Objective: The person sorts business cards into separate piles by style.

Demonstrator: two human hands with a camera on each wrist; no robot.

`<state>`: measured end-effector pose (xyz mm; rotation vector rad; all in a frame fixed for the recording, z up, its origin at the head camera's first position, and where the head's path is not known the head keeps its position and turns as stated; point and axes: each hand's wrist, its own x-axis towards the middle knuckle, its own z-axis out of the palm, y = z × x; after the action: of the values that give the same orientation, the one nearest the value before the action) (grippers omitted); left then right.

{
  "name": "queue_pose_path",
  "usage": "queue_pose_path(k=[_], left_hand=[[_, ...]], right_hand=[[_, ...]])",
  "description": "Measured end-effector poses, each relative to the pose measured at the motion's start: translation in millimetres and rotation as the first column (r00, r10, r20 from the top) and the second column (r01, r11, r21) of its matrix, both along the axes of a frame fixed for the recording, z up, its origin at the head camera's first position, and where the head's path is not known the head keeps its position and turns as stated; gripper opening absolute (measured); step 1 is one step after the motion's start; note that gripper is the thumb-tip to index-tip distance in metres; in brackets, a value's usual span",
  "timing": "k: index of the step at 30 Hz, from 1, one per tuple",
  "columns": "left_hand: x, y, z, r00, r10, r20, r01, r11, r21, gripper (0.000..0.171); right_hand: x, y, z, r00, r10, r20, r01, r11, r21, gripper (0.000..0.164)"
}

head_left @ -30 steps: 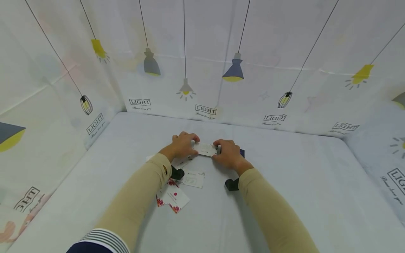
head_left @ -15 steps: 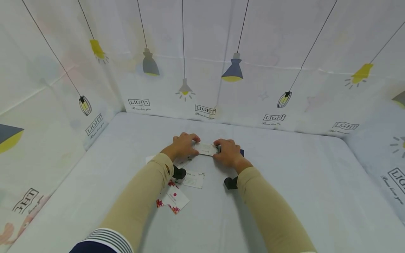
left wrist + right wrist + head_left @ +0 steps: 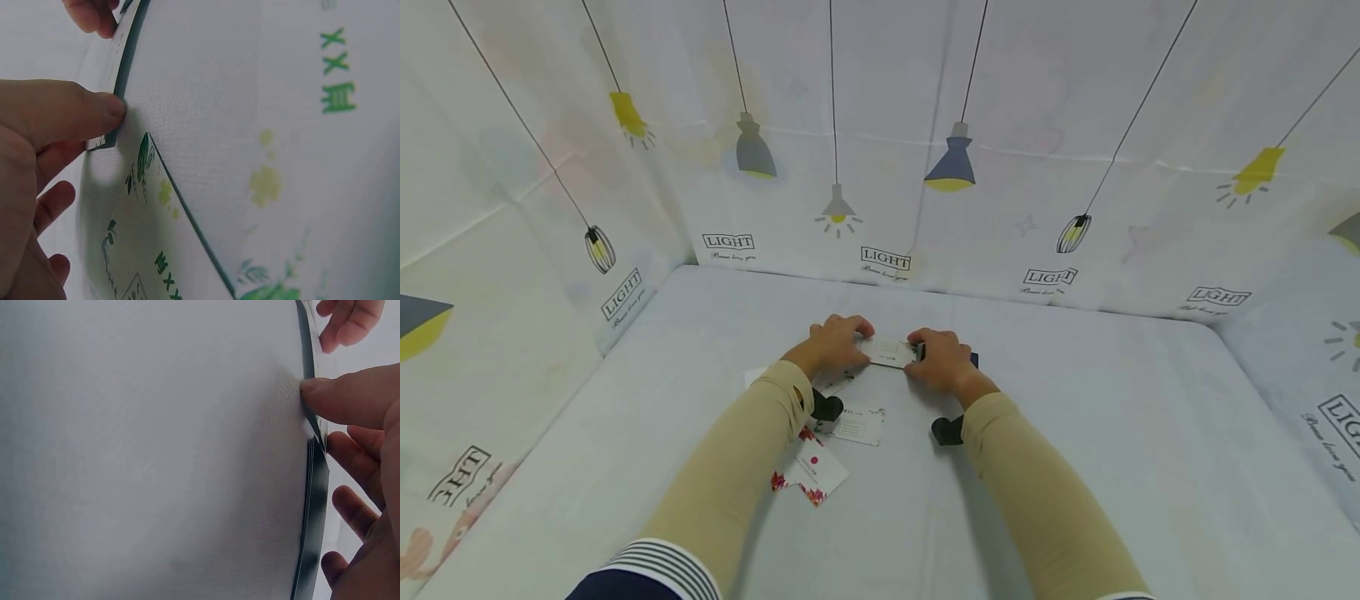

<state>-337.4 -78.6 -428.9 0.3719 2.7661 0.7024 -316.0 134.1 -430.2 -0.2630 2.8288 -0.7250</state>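
Observation:
A small stack of white business cards [image 3: 889,352] lies between the two hands at the middle of the table. My left hand [image 3: 837,343] pinches its left end, with the thumb on the near edge and a finger at the far edge. At the right end, my right hand [image 3: 942,360] pinches the stack the same way. In the right wrist view, the right thumb presses the stack's edge, and a pile of dark cards [image 3: 314,515] sits right beside that end. Most of this dark pile is hidden behind the right hand in the head view.
Several loose cards lie left of centre: a white one with small print [image 3: 860,425], one with red leaf corners [image 3: 820,473], and others partly under the left wrist. A white cloth covers the table [image 3: 1075,433]. A lamp-printed curtain [image 3: 880,167] rises behind it.

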Motion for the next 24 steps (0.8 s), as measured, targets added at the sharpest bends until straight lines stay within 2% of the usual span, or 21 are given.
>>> queue_pose_path(k=[13,18,24], left_hand=[[-1.9,-0.4,0.9,1.000,0.011,0.023,-0.011,1.000,-0.002,0.047],[-2.9,-2.7,0.3,1.000,0.015,0.024,-0.015,1.000,0.014,0.052],[-1.0,-11.0,1.1,0.998,-0.050,-0.034,0.052,0.998,0.048,0.053]], right_hand=[[-2.1,0.5,-0.2,0.999,0.021,-0.032,-0.020,0.999,0.027,0.055],[0.8,-1.8,-0.1,0.998,0.007,-0.058,-0.006,1.000,0.006,0.058],[10.9,-8.7,-1.1,0.990,0.034,-0.140,-0.046,0.995,-0.085,0.059]])
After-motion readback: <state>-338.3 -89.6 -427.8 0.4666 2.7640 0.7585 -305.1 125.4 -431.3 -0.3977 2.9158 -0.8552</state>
